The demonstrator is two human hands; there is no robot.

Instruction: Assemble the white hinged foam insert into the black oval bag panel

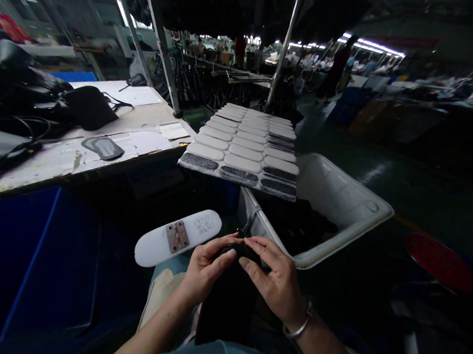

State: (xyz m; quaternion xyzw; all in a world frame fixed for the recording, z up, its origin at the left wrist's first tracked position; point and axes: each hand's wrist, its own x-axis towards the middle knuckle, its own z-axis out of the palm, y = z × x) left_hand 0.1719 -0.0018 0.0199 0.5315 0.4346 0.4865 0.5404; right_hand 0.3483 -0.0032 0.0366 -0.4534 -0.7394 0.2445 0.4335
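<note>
My left hand (206, 265) and my right hand (276, 277) meet in front of my lap. Both are closed on the upper edge of a long black piece of material (225, 308), fingers behind it and thumbs in front. The piece hangs down between my forearms; its exact kind is too dark to make out. A white board with rounded ends (202, 225), bearing a metal hinge (177, 236) and handwriting, lies just left of and beyond my left hand.
Beyond my hands, a sloping panel (240, 173) carries rows of pale and dark oval pads. At right stands a white bin (347, 220) with dark contents. A worktable (144, 120) with black goods is on the left, above a blue container (25, 271). A red round stool seat (440, 259) is at right.
</note>
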